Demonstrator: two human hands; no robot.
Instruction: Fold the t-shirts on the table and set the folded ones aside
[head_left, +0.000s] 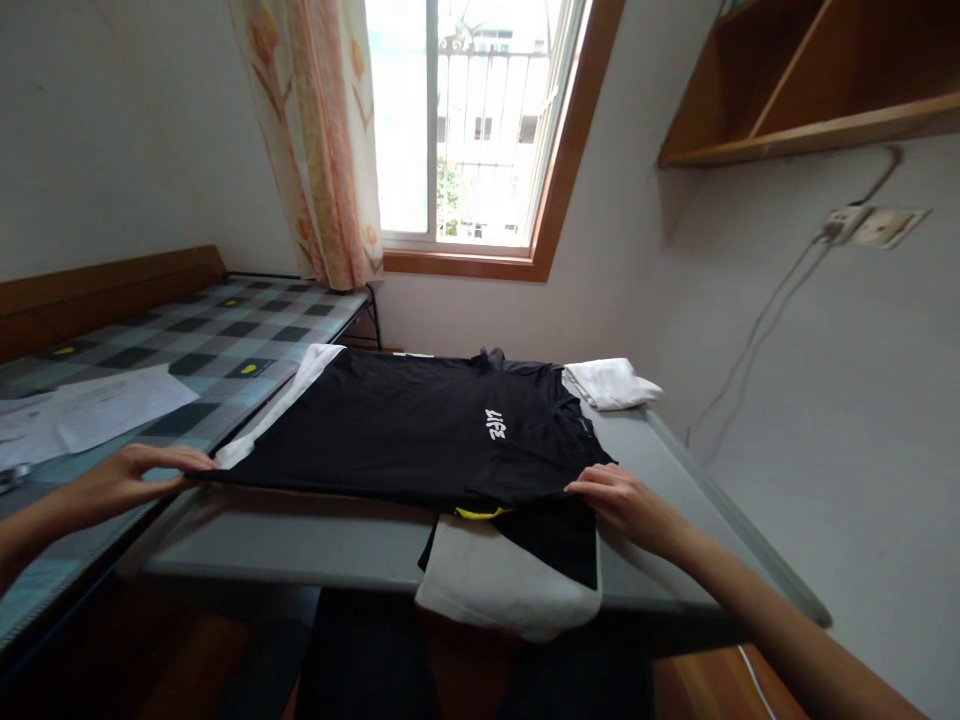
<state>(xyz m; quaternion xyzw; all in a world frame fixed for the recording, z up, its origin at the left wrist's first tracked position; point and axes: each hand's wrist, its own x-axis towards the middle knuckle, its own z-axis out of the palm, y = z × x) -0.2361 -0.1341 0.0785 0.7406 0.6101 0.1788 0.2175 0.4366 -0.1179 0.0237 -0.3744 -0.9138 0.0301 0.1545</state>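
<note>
A black T-shirt [397, 430] with white lettering on it lies spread sideways across a grey table, its white hem band at the left and its collar at the right. My left hand [135, 475] pinches the near corner of the hem between thumb and fingers. At the shoulder, my right hand [619, 500] grips the near edge of the shirt, fingers on top. Between the hands that edge is stretched nearly straight. A black-and-white sleeve [502, 580] with a bit of yellow hangs over the table's front edge.
The grey table [300, 540] carries a folded white cloth [611, 383] at its far right corner. To the left stands a bed [217, 325] with a checked cover and paper sheets [112, 405] on it. A wooden shelf [810, 130] and socket cables [757, 320] are on the right wall.
</note>
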